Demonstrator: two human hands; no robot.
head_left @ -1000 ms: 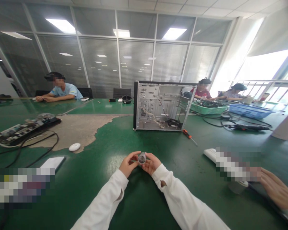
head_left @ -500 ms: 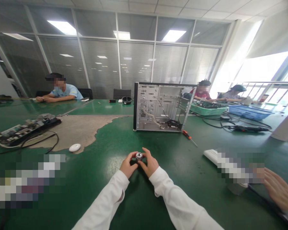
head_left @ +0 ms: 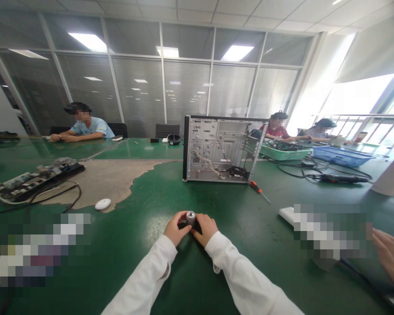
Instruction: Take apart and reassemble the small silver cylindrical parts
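A small metal cylinder (head_left: 191, 218), silver with a dark opening or stub on its top, stands upright at the middle of the green table. It resembles a small motor, though its details are too small to be sure. My left hand (head_left: 176, 228) has thumb and fingers closed around its left side. My right hand (head_left: 206, 227) is curled against its right side, with the thumb low in front; part of the fingers is hidden behind. Both hands rest close to the table top.
Beyond my hands stands an open computer case (head_left: 223, 148); an orange-handled screwdriver (head_left: 260, 191) lies beside it. Left are a white oval object (head_left: 103, 204) and a circuit assembly (head_left: 39, 179). Green basket (head_left: 285, 152) and blue basket (head_left: 343, 155) sit right. Another person's hand (head_left: 390, 253) is at right.
My right hand's raised fingers have lowered and curled in by the metal cylinder, which stays in place. The other person's hand at the right has moved further right.
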